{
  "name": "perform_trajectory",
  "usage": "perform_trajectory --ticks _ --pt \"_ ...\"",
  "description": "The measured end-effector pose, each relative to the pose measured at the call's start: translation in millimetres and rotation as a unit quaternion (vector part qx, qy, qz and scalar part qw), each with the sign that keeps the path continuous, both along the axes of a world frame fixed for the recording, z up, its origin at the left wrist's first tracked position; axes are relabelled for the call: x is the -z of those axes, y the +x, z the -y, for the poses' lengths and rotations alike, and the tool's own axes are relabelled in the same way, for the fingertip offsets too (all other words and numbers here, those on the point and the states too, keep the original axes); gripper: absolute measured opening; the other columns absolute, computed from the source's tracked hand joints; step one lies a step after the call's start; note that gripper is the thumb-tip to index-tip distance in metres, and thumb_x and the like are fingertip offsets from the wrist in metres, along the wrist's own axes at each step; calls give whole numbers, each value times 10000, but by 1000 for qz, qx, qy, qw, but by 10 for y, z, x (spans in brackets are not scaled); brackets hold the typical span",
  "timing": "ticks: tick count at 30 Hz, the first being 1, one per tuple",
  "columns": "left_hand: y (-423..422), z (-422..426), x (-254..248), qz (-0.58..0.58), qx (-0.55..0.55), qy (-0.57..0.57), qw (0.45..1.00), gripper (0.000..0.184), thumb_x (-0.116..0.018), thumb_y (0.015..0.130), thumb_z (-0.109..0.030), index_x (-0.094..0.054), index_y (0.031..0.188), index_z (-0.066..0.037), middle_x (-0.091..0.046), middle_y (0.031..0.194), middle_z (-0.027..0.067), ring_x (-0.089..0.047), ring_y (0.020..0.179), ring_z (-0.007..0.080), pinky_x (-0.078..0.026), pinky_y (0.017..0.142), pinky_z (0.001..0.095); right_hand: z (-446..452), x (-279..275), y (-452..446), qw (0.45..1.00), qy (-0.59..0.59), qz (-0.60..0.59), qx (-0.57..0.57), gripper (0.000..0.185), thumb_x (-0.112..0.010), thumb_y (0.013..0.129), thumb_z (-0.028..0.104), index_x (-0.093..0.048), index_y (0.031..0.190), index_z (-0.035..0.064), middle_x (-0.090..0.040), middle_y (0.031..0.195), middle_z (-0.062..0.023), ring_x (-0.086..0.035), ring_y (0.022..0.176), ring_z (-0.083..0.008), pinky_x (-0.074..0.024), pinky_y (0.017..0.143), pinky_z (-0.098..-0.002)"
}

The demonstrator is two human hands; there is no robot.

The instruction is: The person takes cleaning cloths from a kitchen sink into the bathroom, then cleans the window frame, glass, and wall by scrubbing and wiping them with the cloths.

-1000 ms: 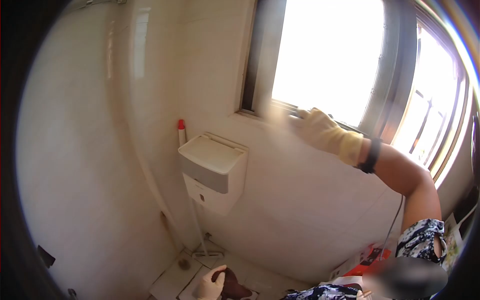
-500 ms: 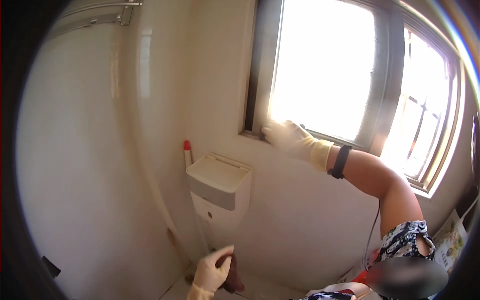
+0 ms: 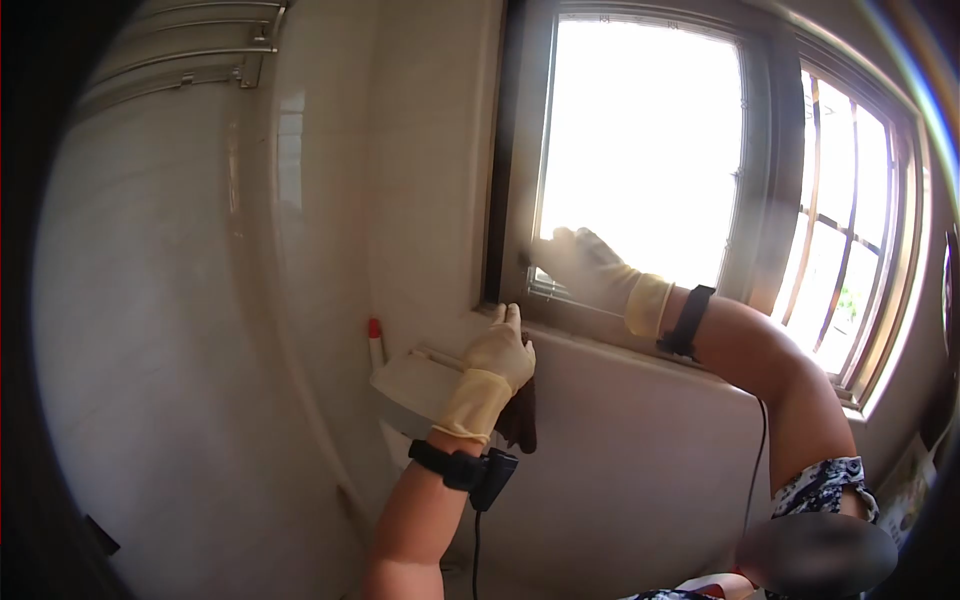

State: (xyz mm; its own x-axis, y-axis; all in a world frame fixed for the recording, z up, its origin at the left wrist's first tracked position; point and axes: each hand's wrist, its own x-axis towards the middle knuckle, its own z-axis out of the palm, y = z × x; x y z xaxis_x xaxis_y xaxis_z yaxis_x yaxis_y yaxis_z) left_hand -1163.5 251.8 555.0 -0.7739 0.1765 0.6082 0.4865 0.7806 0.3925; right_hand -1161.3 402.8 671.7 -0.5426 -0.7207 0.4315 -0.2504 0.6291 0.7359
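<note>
My left hand [image 3: 500, 355], in a pale yellow rubber glove, is raised to the lower left corner of the window frame [image 3: 520, 150]. A brown cloth [image 3: 520, 420] hangs down from it beside the palm. My right hand [image 3: 580, 265], gloved the same way and blurred, is curled against the lower left side of the sash, in front of the bright window pane [image 3: 645, 130]. A small dark patch shows at its fingertips; I cannot make out what it is.
Below my left hand, a white box with a lid [image 3: 410, 385] is fixed to the wall. A red-capped stick [image 3: 375, 340] stands beside it. A metal towel rack [image 3: 190, 45] is at upper left. Window bars [image 3: 845, 230] show at right. A cable [image 3: 762, 450] hangs by my right arm.
My left hand has risen from low near the floor to the window's corner, bringing the brown cloth. My right hand has moved up a little along the sash. The view has tilted upward.
</note>
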Motion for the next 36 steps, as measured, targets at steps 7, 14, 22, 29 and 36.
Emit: perform_trajectory --ticks 7,14,22,29,36 --pt "-196 -266 -182 124 -43 -51 990 721 -524 859 -227 -175 1472 -81 -154 1540 123 -536 1151 378 -461 963 416 317 -1217 -634 974 -11 -222 51 207 -547 837 175 -584 997 50 -577 1083 -149 -593 968 -279 -512 746 -369" --pt "-232 -188 -123 136 -18 -83 987 842 -505 803 -42 -50 1500 -160 -20 1567 91 -590 1098 346 -502 909 402 374 -118 -405 965 209 92 129 331 -550 874 184 -574 1185 75 -519 1245 -85 -558 1106 -247 -561 792 -407" --pt "-184 -198 -169 155 -39 -88 983 793 -510 821 -114 -92 1494 -134 -108 1552 132 -574 1102 383 -484 916 454 450 -716 -411 966 -148 125 170 395 -482 894 228 -485 1257 73 -583 1178 -90 -606 1003 -208 -512 805 -401" --pt "-263 -243 -134 116 -64 -110 985 789 -528 809 -131 -124 1487 -102 -120 1545 158 -602 1051 385 -489 902 457 370 -1344 -411 972 -205 87 81 356 -440 917 264 -515 1234 121 -574 1156 -133 -575 1040 -338 -461 865 -521" --pt "-218 -153 -118 186 -71 -126 972 820 -517 825 -159 -53 1500 -131 -60 1559 139 -610 1046 382 -499 874 451 743 -2429 -233 930 108 -245 250 603 -825 491 88 -648 1068 97 -582 1099 -58 -557 1082 -246 -544 737 -322"
